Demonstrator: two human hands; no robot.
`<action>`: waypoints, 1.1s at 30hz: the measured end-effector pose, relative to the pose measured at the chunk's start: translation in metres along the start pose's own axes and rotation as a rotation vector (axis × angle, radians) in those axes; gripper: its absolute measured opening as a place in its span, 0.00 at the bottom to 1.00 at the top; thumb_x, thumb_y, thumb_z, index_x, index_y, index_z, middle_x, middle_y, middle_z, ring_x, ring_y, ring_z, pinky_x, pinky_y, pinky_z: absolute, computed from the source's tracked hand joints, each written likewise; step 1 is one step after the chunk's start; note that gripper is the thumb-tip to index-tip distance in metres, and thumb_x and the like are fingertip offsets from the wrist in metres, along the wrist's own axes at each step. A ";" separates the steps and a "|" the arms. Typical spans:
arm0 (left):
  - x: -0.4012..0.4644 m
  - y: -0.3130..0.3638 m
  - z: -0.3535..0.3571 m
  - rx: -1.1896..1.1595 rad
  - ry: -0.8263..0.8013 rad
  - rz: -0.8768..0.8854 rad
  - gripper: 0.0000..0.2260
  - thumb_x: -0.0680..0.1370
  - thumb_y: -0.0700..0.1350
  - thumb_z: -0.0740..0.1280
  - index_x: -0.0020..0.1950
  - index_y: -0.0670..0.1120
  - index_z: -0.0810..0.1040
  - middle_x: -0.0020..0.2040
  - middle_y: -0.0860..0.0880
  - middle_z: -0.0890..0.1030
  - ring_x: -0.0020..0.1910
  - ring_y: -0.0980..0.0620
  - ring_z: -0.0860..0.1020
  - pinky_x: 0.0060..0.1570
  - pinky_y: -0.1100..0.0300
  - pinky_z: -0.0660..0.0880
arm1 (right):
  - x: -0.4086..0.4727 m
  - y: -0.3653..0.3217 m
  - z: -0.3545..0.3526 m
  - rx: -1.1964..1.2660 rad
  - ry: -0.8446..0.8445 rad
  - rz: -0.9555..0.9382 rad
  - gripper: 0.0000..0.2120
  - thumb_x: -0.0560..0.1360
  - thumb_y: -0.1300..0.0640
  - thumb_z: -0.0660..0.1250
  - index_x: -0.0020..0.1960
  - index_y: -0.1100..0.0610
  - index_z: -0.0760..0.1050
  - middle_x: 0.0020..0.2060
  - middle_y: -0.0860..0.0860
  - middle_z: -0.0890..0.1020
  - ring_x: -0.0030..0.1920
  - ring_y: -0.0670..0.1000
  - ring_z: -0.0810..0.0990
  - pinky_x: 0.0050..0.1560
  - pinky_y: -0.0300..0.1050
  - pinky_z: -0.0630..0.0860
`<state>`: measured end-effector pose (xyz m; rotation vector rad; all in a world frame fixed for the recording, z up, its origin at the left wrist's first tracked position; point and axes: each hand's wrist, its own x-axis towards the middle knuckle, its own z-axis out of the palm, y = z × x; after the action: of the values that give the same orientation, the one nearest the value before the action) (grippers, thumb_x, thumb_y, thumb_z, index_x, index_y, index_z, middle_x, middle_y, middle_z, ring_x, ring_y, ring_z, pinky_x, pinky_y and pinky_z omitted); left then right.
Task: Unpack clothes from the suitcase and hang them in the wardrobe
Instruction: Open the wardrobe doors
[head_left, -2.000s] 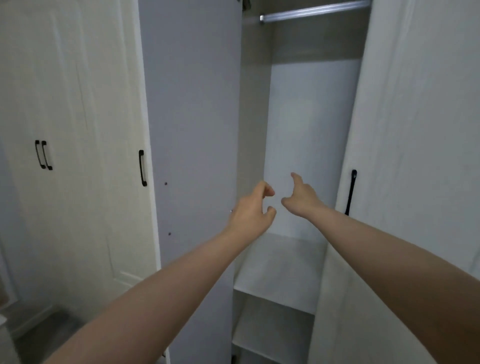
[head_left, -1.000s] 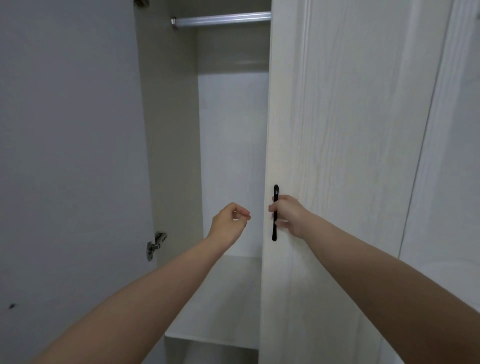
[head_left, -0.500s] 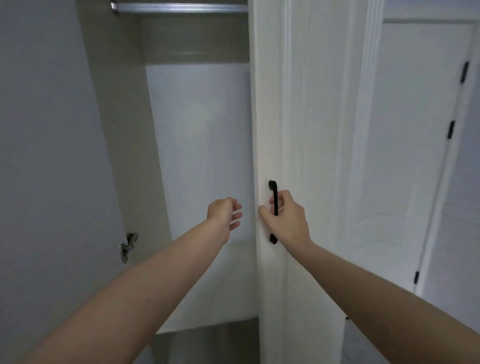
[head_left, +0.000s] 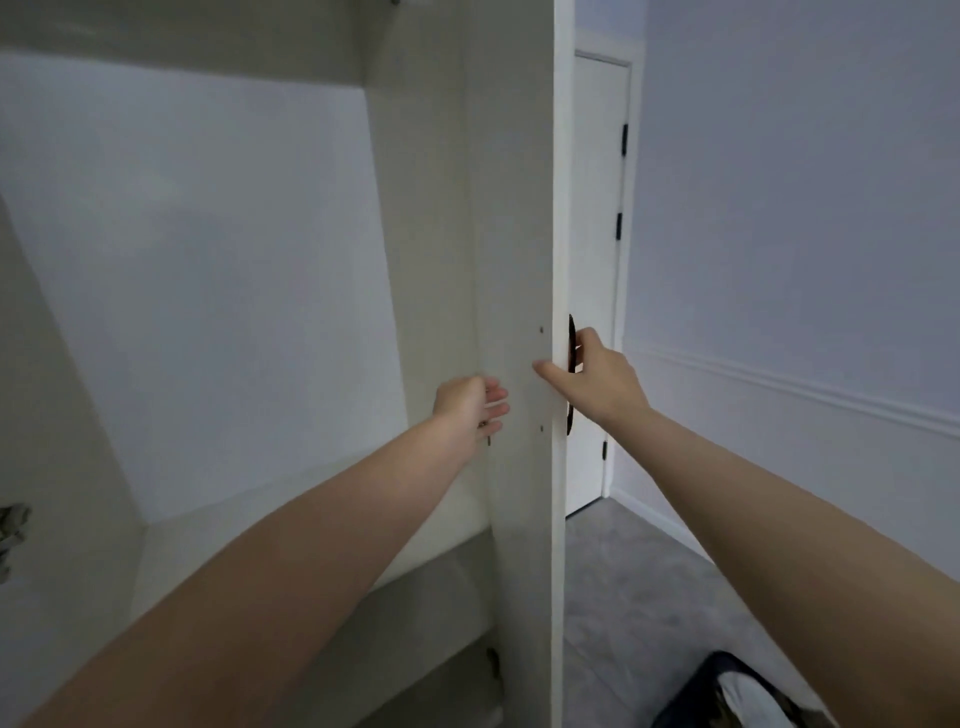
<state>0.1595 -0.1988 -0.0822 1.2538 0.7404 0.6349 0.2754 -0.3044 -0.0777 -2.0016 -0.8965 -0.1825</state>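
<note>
The white wardrobe (head_left: 208, 291) stands open in front of me, its inside bare with a shelf (head_left: 291, 535) below. Its right door (head_left: 519, 234) is swung out edge-on to me. My right hand (head_left: 597, 379) grips the black door handle (head_left: 571, 332), thumb on the door's inner face. My left hand (head_left: 470, 405) reaches inside the wardrobe, fingers relaxed against the door's inner face, holding nothing. A dark suitcase (head_left: 727, 696) with clothes in it lies on the floor at the bottom right, partly cut off.
A white room door (head_left: 595, 291) with black hinges stands behind the wardrobe door. Pale wall with a moulding strip fills the right side. Grey carpet (head_left: 623, 597) covers the floor. A metal hinge (head_left: 13, 525) shows at the left edge.
The right door has swung further open under my right hand, now edge-on. The view has turned right, showing the room door, floor and suitcase. My left hand now lies against the door's inner face.
</note>
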 end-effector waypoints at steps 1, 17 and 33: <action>-0.001 -0.001 0.006 0.017 -0.018 0.004 0.09 0.81 0.40 0.57 0.45 0.45 0.75 0.42 0.49 0.80 0.39 0.52 0.79 0.59 0.52 0.75 | 0.003 0.004 -0.004 -0.022 -0.008 0.003 0.19 0.73 0.41 0.67 0.55 0.54 0.69 0.43 0.47 0.79 0.46 0.53 0.78 0.45 0.48 0.74; 0.006 -0.028 0.091 0.257 0.093 0.103 0.05 0.80 0.42 0.62 0.52 0.45 0.77 0.49 0.48 0.77 0.50 0.48 0.80 0.53 0.51 0.80 | 0.046 0.053 -0.048 -0.018 -0.253 -0.068 0.21 0.75 0.46 0.66 0.61 0.58 0.66 0.49 0.52 0.77 0.50 0.55 0.75 0.45 0.47 0.70; 0.031 -0.068 0.117 0.361 0.053 0.165 0.10 0.78 0.39 0.60 0.56 0.45 0.78 0.45 0.51 0.78 0.48 0.49 0.79 0.52 0.52 0.79 | 0.079 0.101 -0.073 0.160 -0.322 -0.002 0.27 0.76 0.46 0.66 0.71 0.55 0.64 0.61 0.50 0.76 0.61 0.54 0.76 0.63 0.54 0.76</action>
<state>0.2725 -0.2587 -0.1365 1.6482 0.8255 0.6904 0.4140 -0.3538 -0.0687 -1.9093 -1.0788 0.2116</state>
